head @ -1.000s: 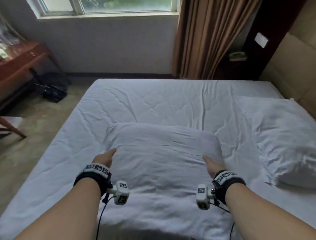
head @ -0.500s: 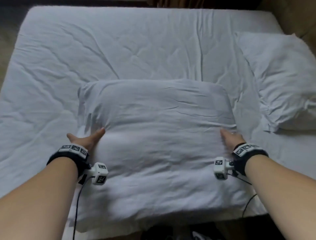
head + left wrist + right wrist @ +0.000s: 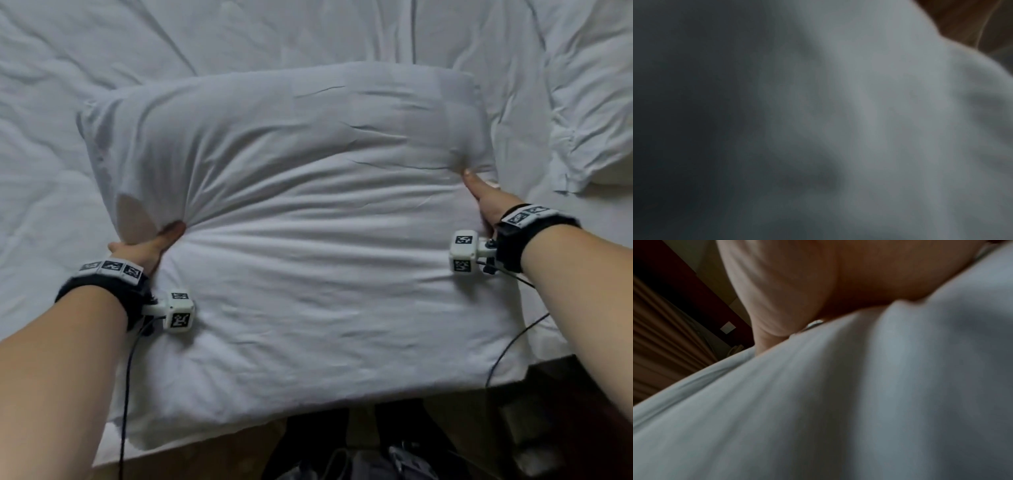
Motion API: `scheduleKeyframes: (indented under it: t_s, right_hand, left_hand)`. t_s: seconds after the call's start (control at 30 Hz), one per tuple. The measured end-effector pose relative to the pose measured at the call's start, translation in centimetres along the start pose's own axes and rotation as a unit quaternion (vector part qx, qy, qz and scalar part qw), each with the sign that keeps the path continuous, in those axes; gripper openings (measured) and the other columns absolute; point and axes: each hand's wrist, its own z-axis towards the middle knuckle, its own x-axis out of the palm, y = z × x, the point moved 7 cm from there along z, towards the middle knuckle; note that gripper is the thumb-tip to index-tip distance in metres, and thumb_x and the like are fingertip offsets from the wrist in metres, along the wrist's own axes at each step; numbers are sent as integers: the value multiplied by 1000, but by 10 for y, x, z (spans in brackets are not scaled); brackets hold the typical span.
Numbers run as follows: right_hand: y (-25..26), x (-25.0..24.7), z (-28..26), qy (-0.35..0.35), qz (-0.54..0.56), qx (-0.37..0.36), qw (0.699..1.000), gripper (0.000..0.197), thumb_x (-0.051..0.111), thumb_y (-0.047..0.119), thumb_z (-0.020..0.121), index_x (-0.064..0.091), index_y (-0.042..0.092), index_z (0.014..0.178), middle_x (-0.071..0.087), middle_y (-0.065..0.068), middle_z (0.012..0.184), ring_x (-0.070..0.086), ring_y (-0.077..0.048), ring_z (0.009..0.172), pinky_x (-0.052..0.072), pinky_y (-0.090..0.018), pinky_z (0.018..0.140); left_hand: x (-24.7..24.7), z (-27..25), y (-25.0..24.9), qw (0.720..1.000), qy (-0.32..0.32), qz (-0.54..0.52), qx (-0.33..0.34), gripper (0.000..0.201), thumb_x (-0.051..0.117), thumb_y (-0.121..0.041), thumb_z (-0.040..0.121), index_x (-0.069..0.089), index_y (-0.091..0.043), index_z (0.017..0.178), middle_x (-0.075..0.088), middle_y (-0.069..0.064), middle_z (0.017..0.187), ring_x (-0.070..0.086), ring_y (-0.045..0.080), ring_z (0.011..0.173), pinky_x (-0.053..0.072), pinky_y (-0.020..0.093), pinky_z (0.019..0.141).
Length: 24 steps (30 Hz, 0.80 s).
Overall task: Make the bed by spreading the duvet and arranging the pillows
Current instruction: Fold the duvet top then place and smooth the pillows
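A white pillow (image 3: pixel 301 219) lies at the near edge of the bed (image 3: pixel 44 144), its near side overhanging that edge. The left hand (image 3: pixel 145 245) grips the pillow's left side, thumb on top and fabric bunching around it (the fingers are tucked out of sight beneath). The right hand (image 3: pixel 486 198) clamps the right side the same way, thumb pressed into the top. A second pillow (image 3: pixel 592 113) rests by the bed's right edge, just beside the held one. Both wrist views show only blurred white cloth.
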Motion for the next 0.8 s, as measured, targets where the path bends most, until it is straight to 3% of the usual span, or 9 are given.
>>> scheduleKeyframes:
  t_s: [0.1,0.17,0.23,0.37,0.5,0.63,0.77,0.8]
  right_hand:
    - [20,-3,-49,-18,-19,-30,999,147,50,105,45,38,7,154,42,-15,155,48,-37,136,37,-46,116]
    - [20,-7,-58,-5,-33,-40,999,128,49,96,65,38,2,151,42,-21,154,48,-39,135,38,-46,115]
    - [16,-13,-63,5,-38,-43,998,115,47,90,76,44,-1,147,47,-25,148,52,-41,129,41,-46,112]
    - [-2,-29,-79,27,-15,-34,999,109,45,89,78,46,6,148,48,-24,147,52,-40,129,39,-40,110]
    - [-19,-50,-92,64,40,-31,997,110,51,87,76,47,5,149,45,-22,151,49,-36,134,36,-37,109]
    - [-47,-79,-90,93,115,-20,989,100,63,75,79,48,3,146,47,-19,150,51,-33,132,36,-35,108]
    - [-80,-117,-64,140,199,0,970,89,65,73,80,57,7,140,55,-17,140,58,-29,111,39,-31,95]
    - [-91,-127,-52,146,229,5,962,94,67,77,75,59,8,137,59,-15,137,60,-27,107,42,-31,98]
  left_hand:
    - [-2,-8,-4,1000,0,17,17,138,75,-88,51,39,-2,153,49,22,150,57,42,124,45,43,105]
    - [-6,-16,-8,999,2,30,25,137,72,-89,53,39,-1,152,49,24,150,57,43,124,45,45,106]
    - [-12,-29,-13,998,-5,44,36,135,71,-89,56,37,1,152,47,26,151,55,45,126,44,49,108]
    - [-26,-59,-20,998,-24,43,50,139,70,-91,50,40,0,151,48,27,150,54,47,128,43,50,110]
    - [-32,-110,-42,995,-37,23,87,124,74,-81,63,43,3,148,51,29,146,55,48,125,44,49,108]
    - [-26,-182,-90,987,-55,14,150,111,79,-77,60,57,0,137,63,27,131,62,44,113,49,50,103]
    - [7,-270,-153,972,-56,28,227,92,82,-74,60,70,-7,122,71,21,113,66,39,97,53,45,94]
    - [18,-291,-169,967,-55,34,246,86,82,-72,63,70,-10,122,71,19,112,65,36,94,52,42,91]
